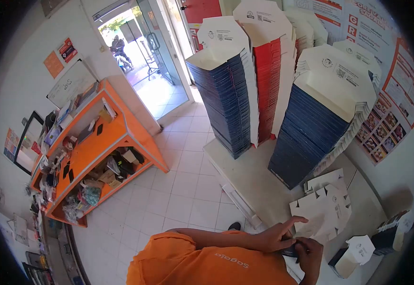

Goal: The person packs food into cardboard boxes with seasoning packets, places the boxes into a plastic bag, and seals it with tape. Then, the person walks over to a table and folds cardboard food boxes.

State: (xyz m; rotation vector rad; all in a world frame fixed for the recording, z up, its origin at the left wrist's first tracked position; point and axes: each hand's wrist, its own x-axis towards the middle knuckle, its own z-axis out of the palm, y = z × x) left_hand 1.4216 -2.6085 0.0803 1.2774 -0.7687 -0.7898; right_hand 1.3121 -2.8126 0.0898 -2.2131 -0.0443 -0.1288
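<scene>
Head view, looking down and forward, gives me both bare hands near the lower edge, just in front of the orange shirt (192, 261). I see my left grip (271, 237) reaching across from the orange sleeve, forefinger stretched out and thumb apart from it; whether its other fingers grasp anything I cannot tell. My right grip (310, 256) has its fingers bent and closed on a small dark piece (290, 251), which sits between the two hands at the near side of the pale desk (235, 173); most of it is hidden, so I can't make out its shape. Just beyond my fingers lie flat cardboard pieces (314, 216) with notched edges, white side up. To the right of my hands stand a small box (360, 249) with a raised white flap and, near it, another dark box (387, 240). Further up the desk rise a tall blue stack (228, 99), a red stack (267, 71) beside it, and a wider blue stack (311, 126) nearer me, all topped with white flaps. Across the tiled floor (183, 183) I see a cluttered orange counter (138, 124).
</scene>
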